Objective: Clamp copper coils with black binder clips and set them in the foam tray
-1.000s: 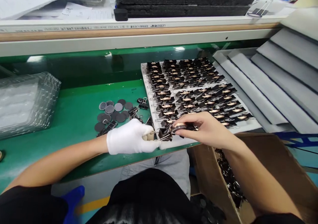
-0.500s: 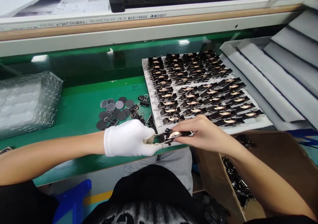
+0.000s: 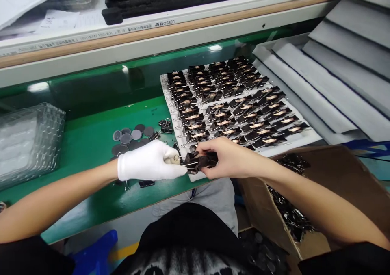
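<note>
Head view: the white-gloved left hand [image 3: 150, 161] pinches one end of a compact cluster of black metal binder clips [image 3: 191, 164], while the bare right hand [image 3: 227, 158] clasps the other, at the near-left corner of a white rectangular board [image 3: 300, 140] (clip-laden, on the green worktop [image 3: 91, 137]).

Wht glove [image 3: 138, 165] on L grip [image 3: 152, 160], blk printed tee [image 3: 189, 236], gry trousers [image 3: 221, 198].

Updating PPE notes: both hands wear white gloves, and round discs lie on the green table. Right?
Not quite: only the left hand wears a white glove; the right hand is bare in the head view. Round discs do lie on the green table.
</note>
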A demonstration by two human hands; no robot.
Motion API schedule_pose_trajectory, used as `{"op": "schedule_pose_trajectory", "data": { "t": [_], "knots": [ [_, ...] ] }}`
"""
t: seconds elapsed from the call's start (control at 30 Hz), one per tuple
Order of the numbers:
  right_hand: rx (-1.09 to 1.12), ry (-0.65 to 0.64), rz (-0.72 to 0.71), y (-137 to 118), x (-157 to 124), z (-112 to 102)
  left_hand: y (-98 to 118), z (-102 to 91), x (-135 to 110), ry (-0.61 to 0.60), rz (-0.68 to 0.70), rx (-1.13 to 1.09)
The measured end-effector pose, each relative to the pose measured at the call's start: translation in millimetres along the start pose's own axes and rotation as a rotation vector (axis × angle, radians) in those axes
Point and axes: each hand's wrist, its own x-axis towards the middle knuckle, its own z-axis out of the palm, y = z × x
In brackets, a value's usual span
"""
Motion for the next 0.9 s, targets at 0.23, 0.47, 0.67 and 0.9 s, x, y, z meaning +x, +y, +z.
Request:
{"op": "schedule_pose_trajectory", "data": {
  "t": [0.23,0.47,0.67,0.9],
  "knots": [
    [0.036,0.077,-0.015,3.2,0.2,-1.8,-1.7,-5.7,1.4,0.086,0.024,0.113],
    [0.020,0.127,-0.007,7.0,3.6,-2.7,5.2,-3.5,5.9,0.269,0.131,0.243],
    [0.053,0.217,-0.074,13.1,-12.1,-2.2,1.8,-3.9,6.1,0.285,0.149,0.184],
    [-0.651,0.796,-0.755,27.2,-33.9,21.9,8.7,17.0,4.8,0.049,0.001,-0.251]
  ]
}}
